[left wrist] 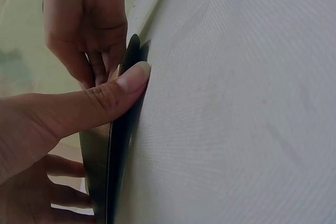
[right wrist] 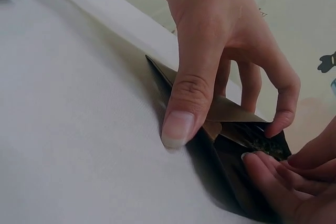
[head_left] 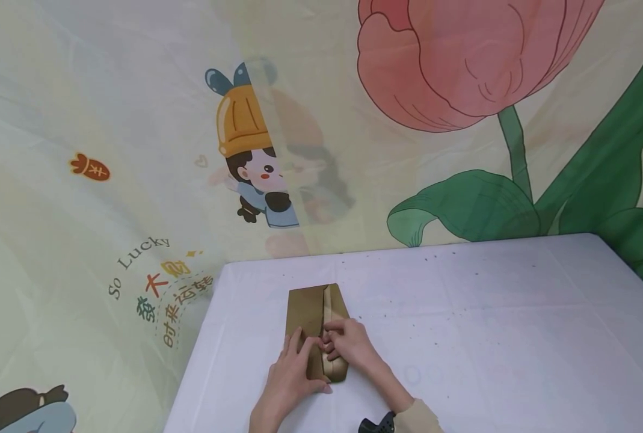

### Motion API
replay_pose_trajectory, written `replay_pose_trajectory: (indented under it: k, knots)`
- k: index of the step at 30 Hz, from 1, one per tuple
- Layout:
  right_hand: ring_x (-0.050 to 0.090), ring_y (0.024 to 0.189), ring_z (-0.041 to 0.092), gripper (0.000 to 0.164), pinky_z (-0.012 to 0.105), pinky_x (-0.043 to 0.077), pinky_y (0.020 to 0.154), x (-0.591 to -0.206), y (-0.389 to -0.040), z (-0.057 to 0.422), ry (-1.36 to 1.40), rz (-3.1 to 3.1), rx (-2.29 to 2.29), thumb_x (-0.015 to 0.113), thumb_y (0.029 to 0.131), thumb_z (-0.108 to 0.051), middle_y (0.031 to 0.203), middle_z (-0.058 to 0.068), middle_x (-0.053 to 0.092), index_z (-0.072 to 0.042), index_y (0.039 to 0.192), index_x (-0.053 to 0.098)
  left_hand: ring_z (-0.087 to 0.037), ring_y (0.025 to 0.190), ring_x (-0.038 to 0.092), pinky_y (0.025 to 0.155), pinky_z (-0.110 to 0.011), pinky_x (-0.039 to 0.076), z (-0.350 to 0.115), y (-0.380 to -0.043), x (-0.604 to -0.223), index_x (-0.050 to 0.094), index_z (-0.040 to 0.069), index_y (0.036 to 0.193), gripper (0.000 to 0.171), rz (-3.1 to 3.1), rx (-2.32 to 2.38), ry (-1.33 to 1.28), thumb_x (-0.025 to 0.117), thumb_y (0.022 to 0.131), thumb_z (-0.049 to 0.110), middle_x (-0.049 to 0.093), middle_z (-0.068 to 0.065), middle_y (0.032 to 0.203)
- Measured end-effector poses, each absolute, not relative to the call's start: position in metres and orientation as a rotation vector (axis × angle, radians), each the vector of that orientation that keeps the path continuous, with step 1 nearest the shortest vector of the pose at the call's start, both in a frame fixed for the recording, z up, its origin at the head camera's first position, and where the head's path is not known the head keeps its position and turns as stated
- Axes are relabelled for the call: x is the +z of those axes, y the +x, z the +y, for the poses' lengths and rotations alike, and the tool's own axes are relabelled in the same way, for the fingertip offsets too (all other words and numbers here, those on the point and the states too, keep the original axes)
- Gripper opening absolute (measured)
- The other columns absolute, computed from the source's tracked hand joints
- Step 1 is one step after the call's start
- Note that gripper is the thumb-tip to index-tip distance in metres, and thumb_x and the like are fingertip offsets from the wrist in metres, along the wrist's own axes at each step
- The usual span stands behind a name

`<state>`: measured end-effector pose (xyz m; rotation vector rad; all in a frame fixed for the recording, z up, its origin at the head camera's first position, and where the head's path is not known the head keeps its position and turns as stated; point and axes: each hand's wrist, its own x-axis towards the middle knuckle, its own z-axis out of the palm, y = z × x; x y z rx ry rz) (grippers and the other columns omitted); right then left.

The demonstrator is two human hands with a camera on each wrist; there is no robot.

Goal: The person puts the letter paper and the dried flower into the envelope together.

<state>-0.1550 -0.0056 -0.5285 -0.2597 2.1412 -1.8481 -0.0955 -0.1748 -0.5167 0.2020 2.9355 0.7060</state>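
Observation:
A gold-brown paper envelope (head_left: 306,307) lies on the white table, its long opening facing right. In the right wrist view the envelope (right wrist: 231,111) gapes, dark inside, with small dark crumb-like bits near its edge. My left hand (head_left: 291,376) holds it, fingers spread over the top face and thumb at the near edge. That thumb appears large in the left wrist view, on the left hand (left wrist: 58,119). At the opening, my right hand (head_left: 350,344) pinches with curled fingers, its thumb tip inside the gap. Whether the right hand (right wrist: 310,182) also holds any crumbs is hidden.
The white-covered table (head_left: 505,337) stretches out to the right, dotted with dark specks around and beyond the envelope. A printed cloth (head_left: 153,90) hangs behind the table and along its left side. A black object (head_left: 378,424) sits by the right sleeve.

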Motion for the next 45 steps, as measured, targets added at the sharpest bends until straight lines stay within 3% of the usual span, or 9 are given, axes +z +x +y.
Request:
replay_pose_trajectory:
  k: [10,15,19,23,30,35,42,45]
  knots:
    - [0.070,0.071,0.028,0.025,0.030,0.059,0.060,-0.516,-0.150,0.012,-0.370,2.314,-1.820,0.053,0.096,0.006,0.091,0.019,0.074,0.009,0.115,0.069,-0.065,0.140,0.035,0.080,-0.078,0.046,-0.175,-0.093,-0.516,0.052,0.034,0.125,0.077,2.955,0.700,0.238,0.095,0.062,0.046,0.036,-0.031,0.158]
    - [0.071,0.077,0.024,0.022,0.022,0.053,0.063,-0.512,-0.145,0.025,-0.442,2.492,-1.733,0.057,0.097,0.001,0.093,0.012,0.077,0.002,0.112,0.073,-0.066,0.140,0.033,0.079,-0.080,0.045,-0.175,-0.093,-0.516,0.052,0.035,0.125,0.076,2.944,0.704,0.241,0.094,0.062,0.045,0.035,-0.032,0.158]
    - [0.072,0.081,0.016,0.018,0.023,0.053,0.070,-0.510,-0.141,0.034,-0.474,2.634,-1.658,0.062,0.097,-0.002,0.093,0.005,0.078,-0.003,0.110,0.075,-0.068,0.139,0.033,0.078,-0.081,0.045,-0.175,-0.093,-0.517,0.052,0.035,0.124,0.076,2.951,0.701,0.245,0.094,0.062,0.045,0.036,-0.033,0.158]
    - [0.072,0.083,0.014,0.016,0.024,0.057,0.073,-0.510,-0.138,0.043,-0.490,2.709,-1.632,0.066,0.097,-0.004,0.096,0.005,0.078,-0.004,0.109,0.075,-0.068,0.139,0.034,0.079,-0.080,0.046,-0.175,-0.093,-0.519,0.053,0.036,0.126,0.076,2.962,0.691,0.256,0.093,0.063,0.047,0.036,-0.033,0.157]
    - [0.073,0.081,0.010,0.017,0.022,0.058,0.071,-0.513,-0.135,0.056,-0.434,2.813,-1.608,0.068,0.092,0.002,0.089,-0.001,0.078,-0.008,0.103,0.076,-0.068,0.139,0.033,0.079,-0.079,0.047,-0.177,-0.091,-0.523,0.055,0.037,0.130,0.077,2.976,0.679,0.281,0.092,0.063,0.048,0.036,-0.034,0.157]
    - [0.070,0.077,0.006,0.015,0.021,0.057,0.068,-0.513,-0.135,0.065,-0.426,2.891,-1.587,0.072,0.090,0.002,0.083,-0.004,0.076,-0.009,0.099,0.077,-0.067,0.139,0.033,0.081,-0.078,0.047,-0.177,-0.091,-0.524,0.052,0.039,0.141,0.088,2.993,0.663,0.288,0.092,0.062,0.049,0.036,-0.034,0.157]
    - [0.068,0.077,0.006,0.015,0.023,0.057,0.069,-0.512,-0.133,0.081,-0.388,2.996,-1.495,0.073,0.090,0.001,0.088,-0.005,0.075,-0.012,0.097,0.077,-0.064,0.142,0.033,0.090,-0.076,0.047,-0.174,-0.090,-0.523,0.047,0.018,0.151,0.108,3.011,0.645,0.256,0.094,0.059,0.050,0.035,-0.033,0.159]
    - [0.069,0.082,0.009,0.014,0.027,0.058,0.073,-0.512,-0.131,0.090,-0.380,3.052,-1.423,0.073,0.091,-0.002,0.092,-0.003,0.076,-0.014,0.097,0.078,-0.062,0.144,0.031,0.097,-0.074,0.044,-0.174,-0.089,-0.524,0.047,0.015,0.151,0.109,3.007,0.646,0.240,0.093,0.060,0.051,0.033,-0.032,0.160]
